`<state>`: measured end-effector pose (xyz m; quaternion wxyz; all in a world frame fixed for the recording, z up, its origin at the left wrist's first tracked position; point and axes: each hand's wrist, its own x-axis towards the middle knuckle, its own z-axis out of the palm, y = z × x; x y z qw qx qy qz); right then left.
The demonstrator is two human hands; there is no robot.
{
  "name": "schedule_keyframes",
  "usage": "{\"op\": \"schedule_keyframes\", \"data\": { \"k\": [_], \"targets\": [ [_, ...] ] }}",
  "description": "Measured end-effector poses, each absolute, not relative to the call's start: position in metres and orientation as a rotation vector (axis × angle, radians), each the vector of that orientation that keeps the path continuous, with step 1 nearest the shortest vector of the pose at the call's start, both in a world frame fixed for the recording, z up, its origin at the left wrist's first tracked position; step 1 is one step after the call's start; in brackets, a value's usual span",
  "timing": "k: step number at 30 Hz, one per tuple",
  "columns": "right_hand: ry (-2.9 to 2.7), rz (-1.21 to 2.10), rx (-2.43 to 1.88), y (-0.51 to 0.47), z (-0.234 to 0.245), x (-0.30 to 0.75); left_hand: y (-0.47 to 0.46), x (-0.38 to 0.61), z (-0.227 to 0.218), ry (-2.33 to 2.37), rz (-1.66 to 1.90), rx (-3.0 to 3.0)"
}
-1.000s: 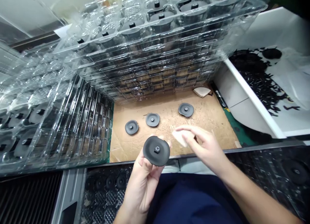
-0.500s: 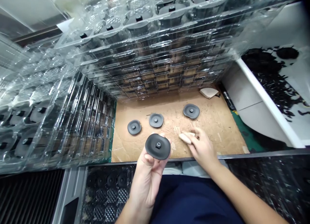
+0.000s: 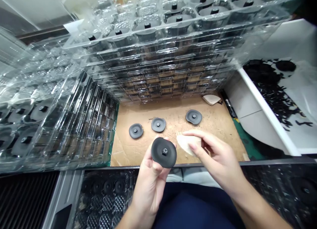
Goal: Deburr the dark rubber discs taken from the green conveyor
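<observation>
My left hand (image 3: 151, 179) grips a round black rubber disc (image 3: 163, 152) with a small hub at its centre, held up over the near edge of the cardboard sheet (image 3: 173, 130). Just right of it, my right hand (image 3: 218, 159) pinches a pale wedge-shaped piece (image 3: 187, 143), its tip close to the disc's edge. Three more black discs lie on the cardboard: one at the left (image 3: 136, 131), one in the middle (image 3: 158, 124), one at the right (image 3: 193, 117).
Tall stacks of clear plastic trays (image 3: 158, 47) holding black discs rise behind and to the left (image 3: 49, 116). Another pale wedge (image 3: 211, 99) lies at the back right. A white bin (image 3: 279, 90) with black scraps stands at the right. Dark trays (image 3: 104, 196) sit below the bench edge.
My right hand lifted the pale wedge off the cardboard and brought it back towards the disc. The left hand kept the disc held up, shifting slightly.
</observation>
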<state>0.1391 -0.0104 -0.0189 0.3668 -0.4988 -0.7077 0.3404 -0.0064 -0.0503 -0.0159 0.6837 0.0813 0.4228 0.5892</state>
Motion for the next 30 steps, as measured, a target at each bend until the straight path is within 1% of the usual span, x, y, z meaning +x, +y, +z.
{"op": "schedule_keyframes", "data": {
  "k": [2, 4, 7, 8, 11, 12, 13, 16, 17, 21, 24, 26, 30],
  "targets": [
    [-1.826, 0.829, -1.047, -0.009, 0.010, 0.131, -0.051, -0.004, -0.015, 0.934, 1.266, 0.193],
    [-1.884, 0.853, -0.898, -0.011, 0.027, 0.124, -0.050, -0.004, -0.015, 0.936, 1.199, 0.200],
    [-2.030, 1.007, -0.911, -0.012, 0.034, 0.119, -0.048, -0.006, -0.014, 0.954, 1.192, 0.244],
    [-2.048, 0.984, -0.929, -0.011, 0.034, 0.118, -0.047, -0.006, -0.013, 0.957, 1.196, 0.261],
    [-1.930, 0.717, -0.921, -0.011, 0.033, 0.117, -0.044, -0.006, -0.009, 0.936, 1.159, 0.285],
    [-1.891, 0.698, -0.900, -0.012, 0.033, 0.118, -0.044, -0.007, -0.008, 0.934, 1.148, 0.281],
    [-1.880, 0.742, -0.882, -0.013, 0.034, 0.119, -0.043, -0.008, -0.008, 0.944, 1.147, 0.270],
    [-1.958, 1.012, -0.905, -0.013, 0.037, 0.120, -0.043, -0.012, -0.008, 0.981, 1.173, 0.242],
    [-1.964, 1.019, -0.932, -0.012, 0.038, 0.119, -0.044, -0.013, -0.009, 0.975, 1.177, 0.248],
    [-1.898, 0.766, -0.860, -0.009, 0.035, 0.112, -0.049, -0.014, -0.005, 0.936, 1.136, 0.283],
    [-2.005, 0.891, -0.826, -0.018, 0.038, 0.120, -0.051, -0.015, 0.001, 0.909, 1.102, 0.246],
    [-2.073, 0.910, -0.943, -0.025, 0.044, 0.132, -0.050, -0.015, 0.004, 0.841, 1.070, 0.213],
    [-2.169, 0.610, -1.150, -0.029, 0.058, 0.148, -0.046, -0.011, 0.011, 0.766, 1.031, 0.167]
  ]
}}
